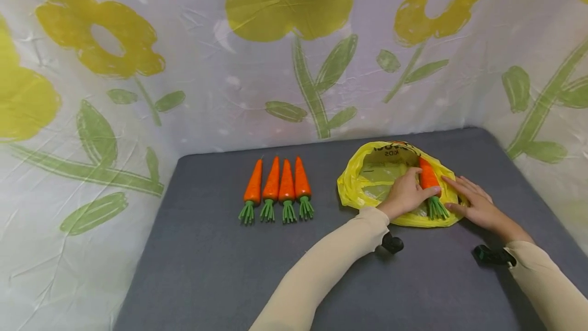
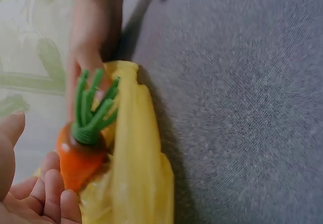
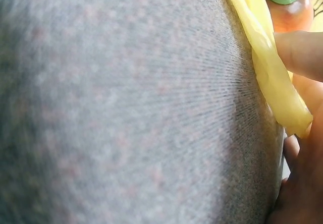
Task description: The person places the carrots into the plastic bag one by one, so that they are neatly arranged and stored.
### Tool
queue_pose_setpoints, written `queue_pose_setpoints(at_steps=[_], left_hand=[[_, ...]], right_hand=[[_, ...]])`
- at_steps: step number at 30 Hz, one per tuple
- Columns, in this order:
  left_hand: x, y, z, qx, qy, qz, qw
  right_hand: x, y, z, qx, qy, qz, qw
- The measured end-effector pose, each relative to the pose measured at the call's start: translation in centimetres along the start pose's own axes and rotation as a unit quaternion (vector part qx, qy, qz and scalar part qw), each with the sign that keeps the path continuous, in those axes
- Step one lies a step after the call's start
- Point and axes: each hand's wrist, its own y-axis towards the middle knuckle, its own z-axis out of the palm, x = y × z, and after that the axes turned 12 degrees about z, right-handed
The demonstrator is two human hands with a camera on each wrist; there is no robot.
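Observation:
A yellow plastic bag (image 1: 356, 190) lies with its mouth spread wide on the grey table. Inside its right side is an orange carrot (image 1: 428, 172) with green stalks toward the near rim. My left hand (image 1: 404, 193) reaches over the bag's front edge, its fingers beside the carrot. In the left wrist view, the thumb (image 2: 6, 148) stands apart from the carrot and the fingers are loosely bent near its side. My right hand (image 1: 480, 208) holds the bag's right rim, the thumb (image 3: 303, 52) on the inner side and the other fingers outside.
Several more carrots (image 1: 274, 183) lie in a row left of the bag, stalks toward me. The grey table (image 1: 220, 280) meets a flower-printed cloth (image 1: 220, 101) at its back and sides. A dark wrist device (image 1: 392, 243) sits under the left sleeve.

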Motion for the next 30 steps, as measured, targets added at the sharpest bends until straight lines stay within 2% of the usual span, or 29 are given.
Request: queue_pose_setpoints(at_steps=[8,14,18,24,30], left_hand=[[-0.8,-2.0,-2.3,0.043,-0.053,0.05,0.9964],[-1.0,-3.9,-4.4,0.088,-0.09,0.102,0.9868],[-1.1,-5.4,-5.8,0.111,-0.098,0.136,0.9795],[-1.0,-7.9,-8.0,0.12,-0.123,0.182,0.9682],[0.5,-10.6,-10.3,0.112,-0.123,0.212,0.9629]], right_hand=[[-0.1,0.0,0.2,-0.011,-0.003,-0.005,1.0],[0.0,0.0,0.2,-0.003,-0.006,0.003,1.0],[0.0,0.0,0.1,-0.003,-0.003,0.002,1.0],[0.0,0.0,0.2,-0.009,-0.003,-0.007,1.0],[-0.4,-0.1,0.2,-0.018,-0.001,-0.029,0.999]])
